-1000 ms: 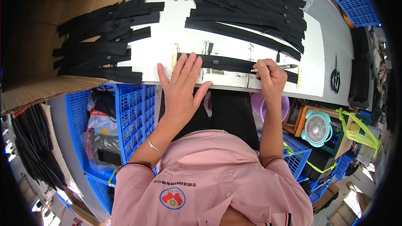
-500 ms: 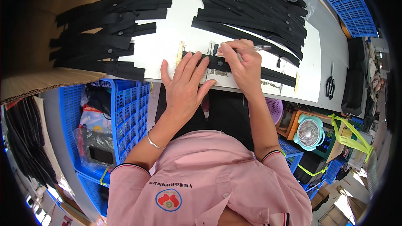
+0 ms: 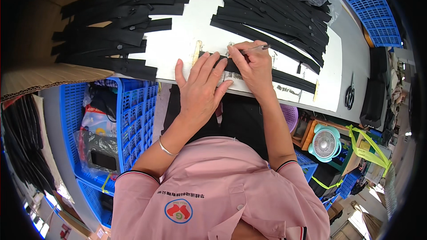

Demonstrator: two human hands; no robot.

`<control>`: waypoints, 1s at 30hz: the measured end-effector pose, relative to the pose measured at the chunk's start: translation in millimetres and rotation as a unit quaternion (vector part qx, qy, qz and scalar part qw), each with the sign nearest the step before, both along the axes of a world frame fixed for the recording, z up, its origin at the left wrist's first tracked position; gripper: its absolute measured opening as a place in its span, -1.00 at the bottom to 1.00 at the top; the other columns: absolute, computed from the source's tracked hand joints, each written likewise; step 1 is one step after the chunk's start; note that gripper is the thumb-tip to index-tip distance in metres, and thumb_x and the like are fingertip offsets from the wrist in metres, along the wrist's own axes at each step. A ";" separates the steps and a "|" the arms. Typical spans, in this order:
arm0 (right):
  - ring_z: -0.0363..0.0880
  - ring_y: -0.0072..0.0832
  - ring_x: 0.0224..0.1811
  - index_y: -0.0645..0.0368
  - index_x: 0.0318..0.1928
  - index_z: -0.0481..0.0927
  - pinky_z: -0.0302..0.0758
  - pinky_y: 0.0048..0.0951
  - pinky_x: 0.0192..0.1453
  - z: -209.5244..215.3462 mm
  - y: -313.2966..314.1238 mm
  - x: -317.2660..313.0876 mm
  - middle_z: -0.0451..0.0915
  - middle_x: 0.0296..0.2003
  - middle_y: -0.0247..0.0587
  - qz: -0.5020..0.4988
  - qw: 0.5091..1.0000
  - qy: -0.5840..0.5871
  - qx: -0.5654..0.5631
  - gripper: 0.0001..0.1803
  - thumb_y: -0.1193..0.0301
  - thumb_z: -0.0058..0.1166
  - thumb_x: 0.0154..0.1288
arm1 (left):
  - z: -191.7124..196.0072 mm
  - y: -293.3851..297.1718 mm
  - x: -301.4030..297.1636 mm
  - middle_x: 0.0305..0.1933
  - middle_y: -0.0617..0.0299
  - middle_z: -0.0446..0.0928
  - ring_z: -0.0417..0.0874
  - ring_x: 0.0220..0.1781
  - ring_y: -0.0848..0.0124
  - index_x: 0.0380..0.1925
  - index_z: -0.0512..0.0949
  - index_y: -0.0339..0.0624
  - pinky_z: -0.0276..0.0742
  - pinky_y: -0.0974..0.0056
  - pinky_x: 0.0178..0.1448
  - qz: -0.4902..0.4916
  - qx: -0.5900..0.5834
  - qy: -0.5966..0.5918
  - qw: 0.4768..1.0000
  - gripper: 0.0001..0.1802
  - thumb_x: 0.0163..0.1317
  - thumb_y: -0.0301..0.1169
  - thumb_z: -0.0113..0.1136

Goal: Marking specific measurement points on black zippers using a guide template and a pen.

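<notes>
A black zipper strip (image 3: 291,80) lies across the white board (image 3: 169,55) close to the table's front edge. My left hand (image 3: 198,82) rests flat on its left part, fingers stretched out and spread. My right hand (image 3: 255,66) is closed around a slim pen (image 3: 260,49), bent over the middle of the strip. The pen's tip is hard to make out by the fingers. A short pale wooden stop (image 3: 196,52) stands at the strip's left end and another (image 3: 316,91) at its right end.
Black zipper strips are heaped at the left (image 3: 106,35), partly over a cardboard box (image 3: 80,73), and at the far right (image 3: 275,13) under clear plastic. Black-handled scissors (image 3: 350,95) lie at right. Below the table are a blue crate (image 3: 133,111) and a turquoise fan (image 3: 325,143).
My right hand has shifted a little left along the strip, and the pen is tilted differently. A small pull seen beside the fingertips earlier is now covered. My left hand stays flat.
</notes>
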State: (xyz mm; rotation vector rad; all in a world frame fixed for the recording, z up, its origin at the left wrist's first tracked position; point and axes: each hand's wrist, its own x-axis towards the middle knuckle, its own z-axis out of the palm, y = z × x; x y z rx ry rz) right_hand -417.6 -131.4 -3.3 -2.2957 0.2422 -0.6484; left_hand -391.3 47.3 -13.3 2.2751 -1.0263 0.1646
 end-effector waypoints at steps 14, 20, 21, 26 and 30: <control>0.51 -0.45 -0.42 0.13 -0.40 0.77 0.36 -0.24 0.16 4.1 -4.7 -12.8 0.69 -0.52 -0.41 0.098 0.994 -0.038 0.000 -0.89 0.41 0.41 0.25 | -3.7 0.8 0.2 0.39 0.24 0.54 0.44 0.49 0.28 0.23 0.64 -0.16 -0.18 -0.24 0.64 -0.005 -0.007 -0.005 1.000 -0.49 0.36 -0.16 0.33; 0.54 -0.45 -0.37 0.11 -0.40 0.78 0.35 -0.22 0.19 0.6 -3.0 -11.3 0.70 -0.50 -0.42 0.103 0.993 -0.046 -0.040 -0.88 0.38 0.42 0.25 | -4.4 1.3 0.5 0.39 0.23 0.54 0.44 0.49 0.27 0.23 0.65 -0.20 -0.16 -0.25 0.63 -0.001 -0.007 -0.011 1.000 -0.48 0.33 -0.18 0.36; 0.54 -0.45 -0.37 0.11 -0.40 0.78 0.35 -0.22 0.19 0.6 -2.8 -10.3 0.69 -0.50 -0.42 0.107 0.991 -0.054 -0.060 -0.88 0.37 0.42 0.24 | -4.3 1.9 0.8 0.40 0.23 0.53 0.43 0.50 0.27 0.23 0.65 -0.19 -0.15 -0.25 0.63 -0.001 -0.007 -0.012 1.000 -0.47 0.33 -0.18 0.37; 0.55 -0.45 -0.41 0.11 -0.35 0.78 0.36 -0.19 0.20 13.0 -2.5 -20.4 0.70 -0.49 -0.40 0.125 0.989 -0.020 -0.072 -0.91 0.39 0.43 0.23 | -3.3 5.8 1.7 0.47 0.21 0.47 0.41 0.52 0.24 0.30 0.59 -0.14 -0.13 -0.27 0.62 -0.009 -0.001 -0.013 1.000 -0.43 0.33 -0.19 0.37; 0.65 -0.44 -0.29 0.09 -0.08 0.76 0.35 -0.14 0.31 11.4 7.3 -58.2 0.77 -0.29 -0.37 0.030 0.995 -0.058 -0.075 -0.80 0.50 0.37 0.28 | 1.4 27.5 8.9 0.57 0.06 0.34 0.24 0.65 0.07 0.41 0.49 -0.10 -0.19 -0.30 0.65 -0.015 -0.042 0.053 0.998 -0.32 0.32 -0.16 0.38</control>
